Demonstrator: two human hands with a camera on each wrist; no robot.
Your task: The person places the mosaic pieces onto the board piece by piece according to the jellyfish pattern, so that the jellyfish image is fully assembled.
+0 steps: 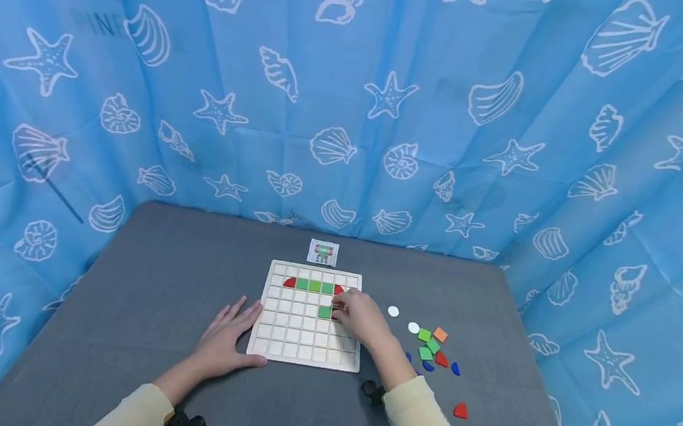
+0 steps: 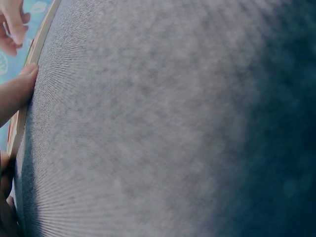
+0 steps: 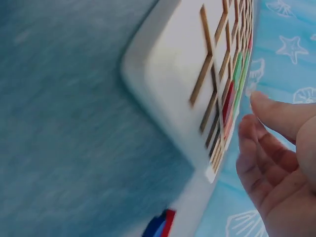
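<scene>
We see a wooden grid board [image 1: 308, 322] lying on a grey table [image 1: 151, 276], with the person's left hand [image 1: 228, 341] resting flat at the board's 7 o'clock corner, fingers straight and slightly spread, the thumb touching the board's near edge. The right hand [image 1: 361, 317] sits over the board's 3 o'clock side, fingers curled down onto the cells beside a green square tile [image 1: 324, 311] in the third row; whether those fingers pinch a piece we cannot tell from the head view, and in the right wrist view the fingers [image 3: 269, 148] look loosely bent just off the board's edge. Along the board's second row, toward 12 o'clock, runs a line of pieces [image 1: 314, 285]: a red quarter-round at each end and green squares between them. A small pattern card [image 1: 322, 251] lies just beyond the board at 12 o'clock. At 3 o'clock from the board, on the table, are two white discs [image 1: 393, 311] and a loose cluster of tiles [image 1: 432, 346] in green, orange, red and blue, with one red piece [image 1: 461, 411] apart toward 5 o'clock. A blue curtain [image 1: 354, 102] printed with shells and starfish hangs around the table.
</scene>
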